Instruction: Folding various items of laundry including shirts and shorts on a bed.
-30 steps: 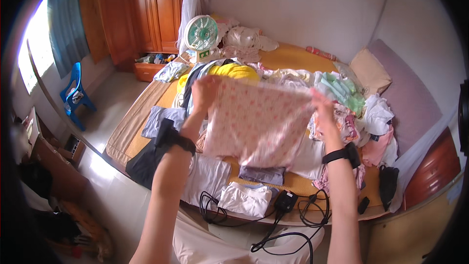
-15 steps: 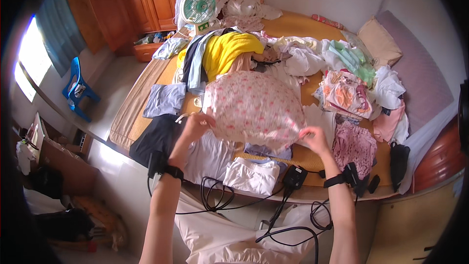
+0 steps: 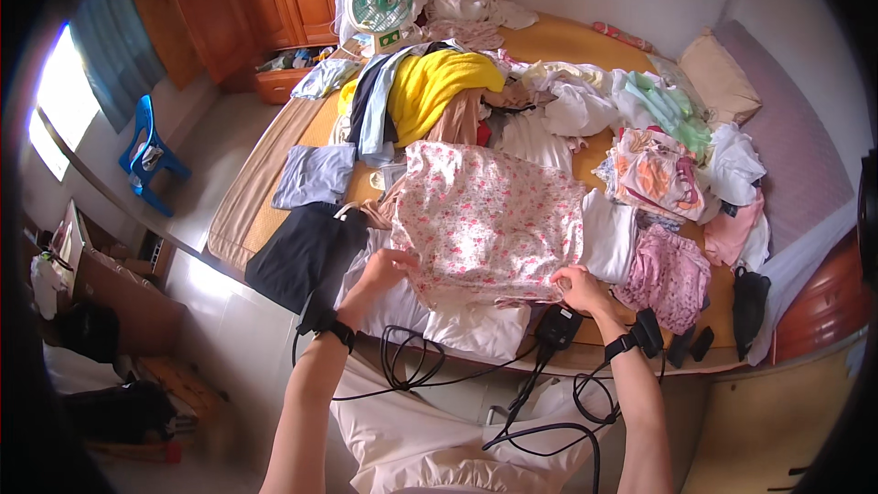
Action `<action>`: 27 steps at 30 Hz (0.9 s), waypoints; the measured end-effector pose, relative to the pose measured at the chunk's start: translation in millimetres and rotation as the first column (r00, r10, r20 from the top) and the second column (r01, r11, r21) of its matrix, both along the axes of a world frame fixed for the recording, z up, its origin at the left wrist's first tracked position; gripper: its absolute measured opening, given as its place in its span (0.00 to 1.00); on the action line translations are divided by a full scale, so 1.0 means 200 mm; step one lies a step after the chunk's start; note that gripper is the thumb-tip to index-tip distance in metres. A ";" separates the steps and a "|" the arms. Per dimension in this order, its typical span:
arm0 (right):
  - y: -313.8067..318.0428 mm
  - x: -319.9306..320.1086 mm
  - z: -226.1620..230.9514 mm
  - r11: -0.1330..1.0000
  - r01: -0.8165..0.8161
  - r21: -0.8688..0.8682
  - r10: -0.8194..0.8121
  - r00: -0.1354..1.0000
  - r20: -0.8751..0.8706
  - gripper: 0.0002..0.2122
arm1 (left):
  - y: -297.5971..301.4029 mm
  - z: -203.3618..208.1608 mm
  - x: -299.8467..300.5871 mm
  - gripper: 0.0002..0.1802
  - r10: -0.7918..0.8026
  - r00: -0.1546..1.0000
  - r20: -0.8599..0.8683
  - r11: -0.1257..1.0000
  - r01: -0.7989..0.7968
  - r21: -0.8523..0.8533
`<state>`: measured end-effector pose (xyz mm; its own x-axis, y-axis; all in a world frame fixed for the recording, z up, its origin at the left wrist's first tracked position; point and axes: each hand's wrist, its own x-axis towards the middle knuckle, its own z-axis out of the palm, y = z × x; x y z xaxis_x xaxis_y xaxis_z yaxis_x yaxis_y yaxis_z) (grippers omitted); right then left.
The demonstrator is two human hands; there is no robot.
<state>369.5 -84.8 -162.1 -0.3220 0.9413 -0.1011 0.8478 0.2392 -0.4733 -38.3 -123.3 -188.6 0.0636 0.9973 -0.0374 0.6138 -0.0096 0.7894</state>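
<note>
A white garment with a pink and red floral print is spread out over the near part of the bed, covering some of the clothes beneath it. My left hand pinches its near left edge. At its near right corner, my right hand grips the cloth between thumb and fingers. Under and in front of it lies a folded white garment, partly hidden. A black garment lies left of my left hand, and a pink patterned garment lies right of my right hand.
A yellow cloth tops a heap further back, near a green and white fan. Folded printed clothes are stacked at the right. A black box with cables rests at the bed's near edge. A blue chair stands left.
The floral garment was billowing in the air between my hands; now it has come down flat on the bed. Both hands have moved down toward me, still holding it.
</note>
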 end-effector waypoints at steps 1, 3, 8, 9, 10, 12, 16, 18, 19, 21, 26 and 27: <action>0.02 -0.02 0.03 0.998 0.019 -0.054 -0.024 0.997 -0.078 0.11 | -0.01 0.02 -0.01 0.09 0.082 0.995 0.054 0.997 -0.081 -0.011; 0.04 -0.06 0.07 0.991 0.049 -0.126 -0.074 0.977 -0.199 0.12 | -0.01 -0.02 -0.05 0.08 0.278 0.959 0.043 0.960 -0.277 -0.034; 0.12 -0.07 0.03 0.999 0.014 -0.040 -0.022 0.974 -0.227 0.10 | 0.02 -0.14 -0.08 0.17 0.545 0.817 -0.189 0.817 -0.568 -0.102; 0.12 -0.10 0.04 0.997 0.013 -0.082 -0.033 0.968 -0.247 0.10 | 0.01 -0.17 -0.10 0.17 0.547 0.815 -0.194 0.814 -0.572 -0.107; 0.11 -0.12 0.05 0.996 0.021 -0.088 -0.042 0.970 -0.240 0.10 | 0.01 -0.17 -0.07 0.21 0.508 0.835 -0.210 0.831 -0.539 -0.135; 0.08 -0.18 0.06 0.972 -0.118 -0.202 0.056 0.956 -0.288 0.11 | 0.01 -0.16 -0.04 0.25 0.469 0.852 -0.230 0.844 -0.510 -0.168; 0.01 -0.19 0.07 0.980 -0.021 -0.199 -0.011 0.987 -0.163 0.09 | 0.00 -0.12 -0.03 0.29 0.436 0.853 -0.287 0.815 -0.509 -0.276; 0.00 -0.13 0.07 0.985 0.087 -0.146 -0.107 0.985 -0.133 0.09 | -0.01 -0.12 -0.05 0.30 0.434 0.855 -0.285 0.804 -0.510 -0.306; 0.00 -0.09 0.07 0.976 0.182 -0.120 -0.185 0.983 -0.018 0.09 | -0.02 -0.12 -0.06 0.30 0.394 0.873 -0.288 0.794 -0.481 -0.371; -0.02 -0.03 0.08 0.936 0.322 -0.146 -0.294 0.938 0.183 0.16 | -0.04 -0.12 -0.08 0.30 0.324 0.910 -0.259 0.762 -0.413 -0.499; -0.03 -0.04 -0.02 0.878 0.464 -0.115 -0.408 0.854 0.323 0.28 | -0.05 -0.22 -0.01 0.25 0.371 0.912 -0.174 0.763 -0.406 -0.503; -0.01 -0.01 -0.10 0.889 0.436 -0.139 -0.383 0.874 0.299 0.27 | -0.04 -0.23 0.03 0.24 0.349 0.924 -0.156 0.811 -0.381 -0.444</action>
<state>367.4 -87.4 -181.2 0.1508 0.9344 -0.3228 0.9461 -0.2311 -0.2268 -32.6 -131.9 -234.2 -0.3198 0.8133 -0.4860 0.5482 0.5772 0.6052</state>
